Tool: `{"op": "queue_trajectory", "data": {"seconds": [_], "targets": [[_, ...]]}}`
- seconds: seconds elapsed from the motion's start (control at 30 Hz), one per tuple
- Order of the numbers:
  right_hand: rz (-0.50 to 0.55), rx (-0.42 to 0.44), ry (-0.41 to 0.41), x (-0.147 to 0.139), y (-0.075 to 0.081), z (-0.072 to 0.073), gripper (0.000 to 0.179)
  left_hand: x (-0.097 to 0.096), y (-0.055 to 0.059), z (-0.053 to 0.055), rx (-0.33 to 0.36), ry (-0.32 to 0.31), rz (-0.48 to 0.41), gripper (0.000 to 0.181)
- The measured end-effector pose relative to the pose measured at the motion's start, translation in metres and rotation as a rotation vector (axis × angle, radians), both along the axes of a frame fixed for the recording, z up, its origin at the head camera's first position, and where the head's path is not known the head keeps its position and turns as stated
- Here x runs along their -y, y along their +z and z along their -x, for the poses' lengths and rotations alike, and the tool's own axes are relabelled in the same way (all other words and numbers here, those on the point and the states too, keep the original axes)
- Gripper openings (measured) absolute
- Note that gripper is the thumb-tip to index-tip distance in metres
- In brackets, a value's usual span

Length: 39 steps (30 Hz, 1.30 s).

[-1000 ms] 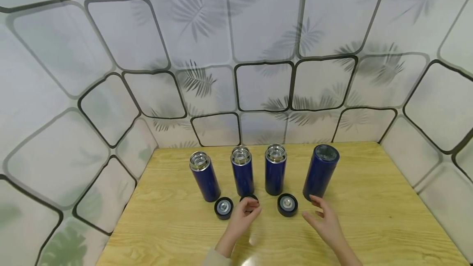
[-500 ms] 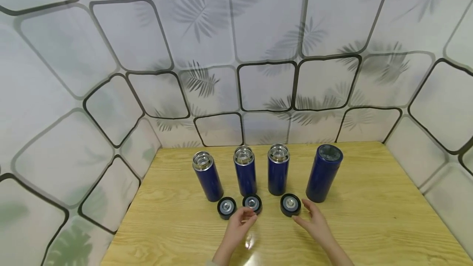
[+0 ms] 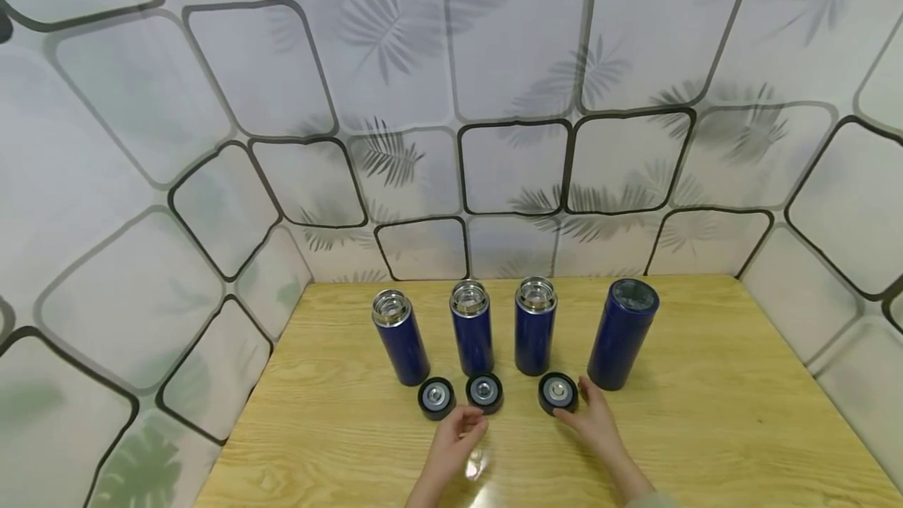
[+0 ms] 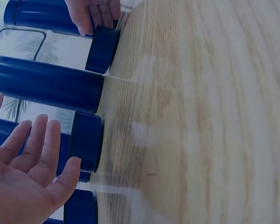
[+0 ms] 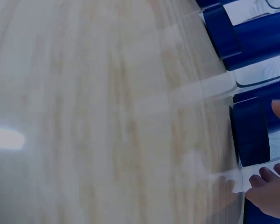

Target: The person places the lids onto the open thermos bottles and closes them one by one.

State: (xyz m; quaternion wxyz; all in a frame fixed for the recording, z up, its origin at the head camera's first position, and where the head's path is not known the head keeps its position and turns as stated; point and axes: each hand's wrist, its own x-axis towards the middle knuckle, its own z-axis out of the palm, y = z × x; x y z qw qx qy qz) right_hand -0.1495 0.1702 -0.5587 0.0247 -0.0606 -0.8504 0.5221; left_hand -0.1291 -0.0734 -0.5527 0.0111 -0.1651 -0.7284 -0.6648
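Three dark blue vacuum flasks, the left one (image 3: 402, 347), the middle one (image 3: 473, 339) and the right one (image 3: 534, 339), stand without lids, their steel mouths showing. In front lie three upturned black-rimmed lids: the left lid (image 3: 436, 398), the middle lid (image 3: 484, 393) and the right lid (image 3: 558, 393). My left hand (image 3: 455, 437) hovers just before the middle lid, fingers loosely bent and holding nothing. Around the right lid, my right hand (image 3: 594, 419) has its thumb and fingers spread on two sides; the right wrist view shows this lid (image 5: 250, 132) between thumb and fingers.
A fourth blue flask (image 3: 624, 339) with a closed dark top stands at the right end of the row. All stand on a wood-grain table (image 3: 741, 414), enclosed at the back and sides by patterned walls (image 3: 508, 171).
My right hand has moved left from the fourth flask to the right lid. My left hand has drawn back slightly from the middle lid, uncovering it.
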Motion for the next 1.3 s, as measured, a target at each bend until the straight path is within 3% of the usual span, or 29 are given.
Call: {"op": "queue_trajectory", "data": {"seconds": [0.03,0.13,0.23,0.27,0.37,0.47,0.63,0.83,1.13,1.3], "targets": [[0.004,0.002,-0.013,0.001,-0.001,0.0,0.077,0.001,-0.004,0.001,-0.068,-0.011,-0.017,0.024],[0.006,-0.019,-0.034,0.003,-0.003,0.001,0.077,0.003,-0.008,0.0,-0.135,-0.005,-0.042,0.024],[-0.005,-0.041,-0.033,0.005,-0.006,0.002,0.077,0.003,-0.006,-0.003,-0.091,0.027,-0.026,0.023],[-0.011,-0.05,-0.03,0.006,-0.008,0.003,0.077,0.003,-0.003,-0.005,-0.028,0.044,-0.013,0.025],[-0.033,-0.068,-0.032,0.007,-0.012,0.004,0.077,0.002,0.003,-0.007,0.075,0.071,0.022,0.022],[-0.057,-0.076,-0.034,0.009,-0.013,0.005,0.077,0.002,0.01,-0.009,0.131,0.077,0.032,0.018],[-0.062,-0.061,-0.042,0.011,-0.015,0.008,0.079,0.001,0.018,-0.012,0.114,0.062,0.037,0.017],[-0.099,-0.074,-0.033,0.012,-0.017,0.012,0.079,0.0,0.008,-0.009,0.127,0.058,0.029,0.017],[-0.111,-0.095,-0.048,0.013,-0.019,0.015,0.073,-0.002,0.034,-0.019,0.104,0.066,0.03,0.018],[-0.106,-0.157,-0.086,0.014,-0.018,0.013,0.069,-0.003,0.029,-0.016,0.124,0.071,0.031,0.017]]}}
